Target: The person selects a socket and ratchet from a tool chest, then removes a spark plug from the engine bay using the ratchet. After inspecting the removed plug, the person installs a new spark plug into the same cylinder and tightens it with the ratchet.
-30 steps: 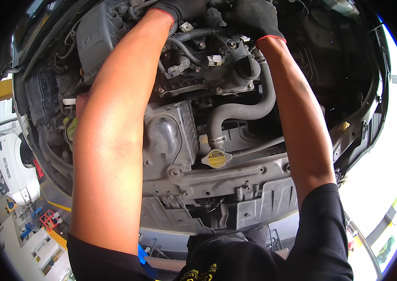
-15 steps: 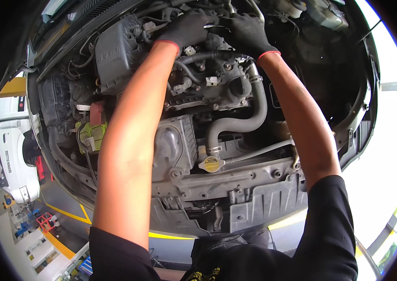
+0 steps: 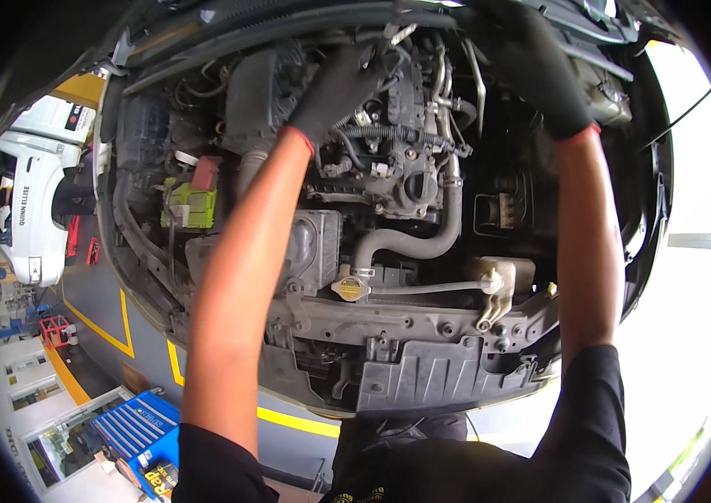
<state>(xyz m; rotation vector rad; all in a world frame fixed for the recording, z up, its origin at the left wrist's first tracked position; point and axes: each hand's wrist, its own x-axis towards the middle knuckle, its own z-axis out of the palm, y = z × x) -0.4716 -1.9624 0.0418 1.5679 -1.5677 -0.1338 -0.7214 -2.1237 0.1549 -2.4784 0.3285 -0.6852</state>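
My left hand (image 3: 339, 90), in a black glove with a red cuff, reaches over the back of the engine (image 3: 412, 172). Its fingers are curled, and what they hold, if anything, does not show clearly. A small shiny metal piece (image 3: 403, 35) sits just past the fingertips; whether they touch it I cannot tell. My right hand (image 3: 523, 63), gloved the same way, is up by the rear edge of the engine bay, right of the metal pipes (image 3: 442, 80). It is dark and smeared, with its fingers hidden at the top edge.
In front lie a curved radiator hose (image 3: 410, 243), a radiator cap (image 3: 350, 288) and the front crossmember (image 3: 372, 327). A green-covered battery (image 3: 190, 206) stands left, a coolant reservoir (image 3: 513, 277) right. A blue tool cabinet (image 3: 139, 427) and a white vehicle (image 3: 33, 201) are at left.
My right hand has moved right and up, away from my left. My left hand has shifted slightly down in view. The view has moved, showing more of the blue cabinet.
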